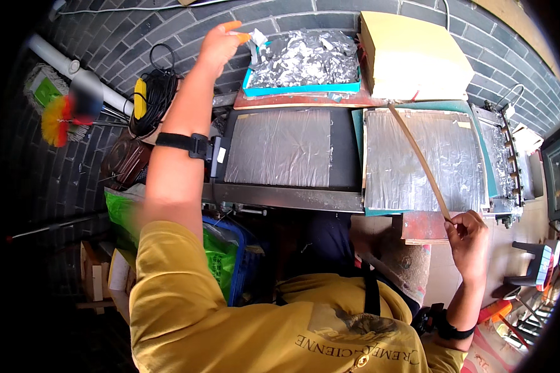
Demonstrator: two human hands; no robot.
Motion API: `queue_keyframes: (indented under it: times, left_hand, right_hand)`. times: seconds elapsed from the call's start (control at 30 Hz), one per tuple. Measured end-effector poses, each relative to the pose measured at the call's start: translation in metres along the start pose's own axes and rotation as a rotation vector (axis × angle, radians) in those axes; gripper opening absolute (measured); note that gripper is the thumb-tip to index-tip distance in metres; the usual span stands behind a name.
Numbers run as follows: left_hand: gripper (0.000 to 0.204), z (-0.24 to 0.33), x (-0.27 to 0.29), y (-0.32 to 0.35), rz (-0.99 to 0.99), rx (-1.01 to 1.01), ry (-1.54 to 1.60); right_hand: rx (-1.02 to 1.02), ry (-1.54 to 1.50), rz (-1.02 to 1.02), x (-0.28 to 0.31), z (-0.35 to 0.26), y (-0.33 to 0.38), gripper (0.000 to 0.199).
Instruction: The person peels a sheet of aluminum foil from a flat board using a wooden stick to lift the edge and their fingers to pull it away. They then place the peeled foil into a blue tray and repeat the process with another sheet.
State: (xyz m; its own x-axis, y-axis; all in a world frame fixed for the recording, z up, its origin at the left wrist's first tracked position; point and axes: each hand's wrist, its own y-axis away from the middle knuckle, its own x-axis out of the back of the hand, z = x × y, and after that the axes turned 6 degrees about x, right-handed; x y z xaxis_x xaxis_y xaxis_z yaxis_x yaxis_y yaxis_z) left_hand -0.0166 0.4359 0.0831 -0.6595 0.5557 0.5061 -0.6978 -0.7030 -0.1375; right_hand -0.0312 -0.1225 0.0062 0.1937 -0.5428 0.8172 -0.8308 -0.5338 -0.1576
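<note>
My left hand [221, 48] reaches to the back, orange covers on two fingertips, those fingers apart. A crumpled silvery foil scrap [258, 37] is right at its lower fingertip, over the edge of a turquoise tray [305, 89] heaped with foil scraps [311, 57]. In my right hand [468, 235], closed at the front right, is the end of a thin wooden strip [420, 158]. The strip slants across a wrinkled silvery sheet [404, 180] on the right. A second thin wrinkled sheet [280, 149] lies flat on a black board [345, 155] to the left.
A thick stack of yellowish paper [417, 56] stands behind the right sheet. A metal frame [510, 158] borders the bench's right side. Coiled black cable [158, 102] hangs left of my left arm, above a blue crate [233, 248] with green plastic [218, 255]. A brick wall rises behind.
</note>
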Motion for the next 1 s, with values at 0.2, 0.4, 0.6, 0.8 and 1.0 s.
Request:
queue_keyframes:
  times: [0.2,0.4,0.6,0.8,1.0]
  left_hand:
    - [0.044,-0.008,-0.035,-0.012,-0.047,0.097,0.094]
    - [0.047,-0.008,-0.08,-0.024,-0.184,0.055,0.383]
    - [0.049,-0.053,-0.059,-0.04,-0.236,-0.073,-0.22]
    - [0.056,-0.094,-0.031,-0.036,-0.325,-0.007,-0.734]
    - [0.058,-0.083,-0.038,-0.015,-0.198,-0.002,-0.841]
  right_hand:
    - [-0.015,-0.043,0.013,0.002,-0.012,-0.002,0.01]
    - [-0.031,-0.036,0.044,0.001,-0.013,0.001,0.011]
    - [-0.089,-0.074,0.069,0.001,-0.01,0.006,0.011]
    - [-0.078,-0.102,0.057,-0.001,-0.012,0.007,0.011]
    - [-0.094,-0.11,0.051,-0.001,-0.021,0.003,0.011]
